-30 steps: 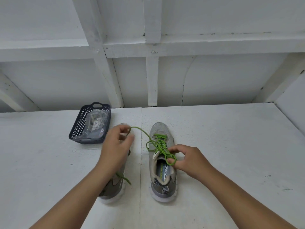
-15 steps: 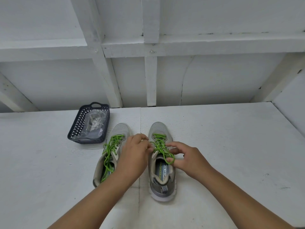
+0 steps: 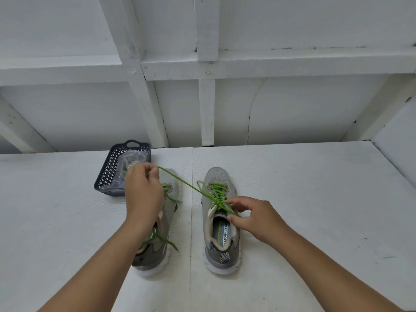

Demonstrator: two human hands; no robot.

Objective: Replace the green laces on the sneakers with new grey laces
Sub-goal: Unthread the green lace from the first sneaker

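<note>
Two grey sneakers stand side by side on the white floor, toes away from me. The right sneaker (image 3: 221,224) still carries a green lace (image 3: 216,197) through its eyelets. My left hand (image 3: 143,197) pinches one end of that lace and holds it stretched up and to the left, over the left sneaker (image 3: 161,239). My right hand (image 3: 254,218) pinches the lace at the top eyelets of the right sneaker. The left sneaker is partly hidden by my left hand and forearm; its own green lace hangs loose near the heel.
A dark blue perforated basket (image 3: 112,174) sits at the back left, holding a clear plastic bag (image 3: 129,163) with pale laces inside. White wooden wall framing (image 3: 207,109) rises behind the floor. A wall closes in at the far right.
My left hand went from the right sneaker's eyelets up and to the left, drawing a length of green lace taut. My right hand stayed at the top eyelets.
</note>
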